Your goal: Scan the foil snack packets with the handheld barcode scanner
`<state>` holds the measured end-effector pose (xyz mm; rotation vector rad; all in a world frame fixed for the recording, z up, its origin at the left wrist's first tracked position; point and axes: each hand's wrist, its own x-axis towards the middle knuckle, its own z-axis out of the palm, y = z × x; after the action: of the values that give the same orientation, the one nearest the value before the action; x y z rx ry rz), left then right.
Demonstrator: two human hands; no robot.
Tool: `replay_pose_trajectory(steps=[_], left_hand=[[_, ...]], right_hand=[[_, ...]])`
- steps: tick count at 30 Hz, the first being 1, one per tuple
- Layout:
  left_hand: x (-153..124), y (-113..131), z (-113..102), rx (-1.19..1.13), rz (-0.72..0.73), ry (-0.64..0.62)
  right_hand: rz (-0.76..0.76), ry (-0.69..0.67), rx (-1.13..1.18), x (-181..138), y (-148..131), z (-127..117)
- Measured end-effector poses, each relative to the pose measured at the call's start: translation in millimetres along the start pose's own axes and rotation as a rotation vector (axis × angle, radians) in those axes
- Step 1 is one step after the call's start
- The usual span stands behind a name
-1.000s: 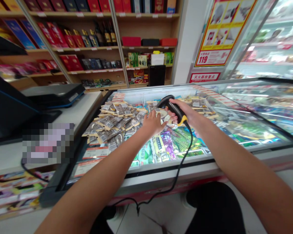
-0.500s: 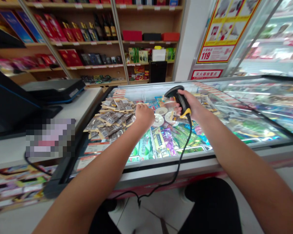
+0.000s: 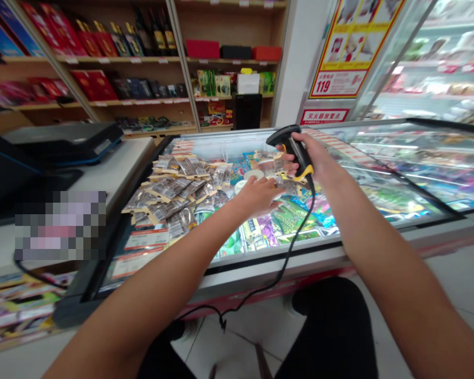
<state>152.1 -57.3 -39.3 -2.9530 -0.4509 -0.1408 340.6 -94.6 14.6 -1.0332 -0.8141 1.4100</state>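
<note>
My right hand [image 3: 310,152] is wrapped round the grip of a black and yellow barcode scanner [image 3: 299,154], held up over a glass-topped freezer [image 3: 217,282]. From the scanner's base a black cable [image 3: 287,258] hangs down past the freezer's front edge. My left hand [image 3: 257,197] is open, its fingers stretched out to the right above the freezer top, with nothing visible in it. Just beyond its fingers sit round white-lidded tubs [image 3: 254,174], partly hidden by the hand. A heap of small brown packets [image 3: 169,187] with tan edges lies to its left.
On the counter [image 3: 132,158] at left stand a black scale [image 3: 63,139] and a blurred-out item [image 3: 63,226]. Shelves [image 3: 142,60] with boxes and bottles line the back. Colourful packages [image 3: 266,230] show under the glass. My legs are below the freezer front.
My left hand has moved right, from beside the packets to in front of the tubs, and its fingers have opened from a closed shape. The scanner stays in my right hand. The view has shifted slightly.
</note>
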Motion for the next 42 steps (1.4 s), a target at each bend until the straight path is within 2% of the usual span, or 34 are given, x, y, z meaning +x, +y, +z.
replay_pose_trajectory(steps=[5,10,14,20,26,35,42], left_hand=[[-5,-36,-9,0.054,-0.117,-0.003],[-9,-59,3,0.030,-0.260,0.063],[-9,-58,11,0.045,-0.282,0.049],[-6,-60,6,-0.006,-0.336,0.035],[-7,-70,10,-0.030,-0.361,0.043],[-7,-69,11,-0.088,-0.416,0.056],[-6,-69,11,-0.028,-0.421,0.042]], right_hand=[[0.032,-0.028,-0.062,0,2,-1],[0.135,-0.047,-0.234,-6,3,-1],[0.214,-0.112,-0.337,-6,2,-8],[0.240,-0.255,-0.401,-3,2,-19],[0.207,-0.209,-0.524,-5,4,-16],[0.177,-0.223,-0.527,-8,8,-7],[0.140,-0.211,-0.529,-9,5,-12]])
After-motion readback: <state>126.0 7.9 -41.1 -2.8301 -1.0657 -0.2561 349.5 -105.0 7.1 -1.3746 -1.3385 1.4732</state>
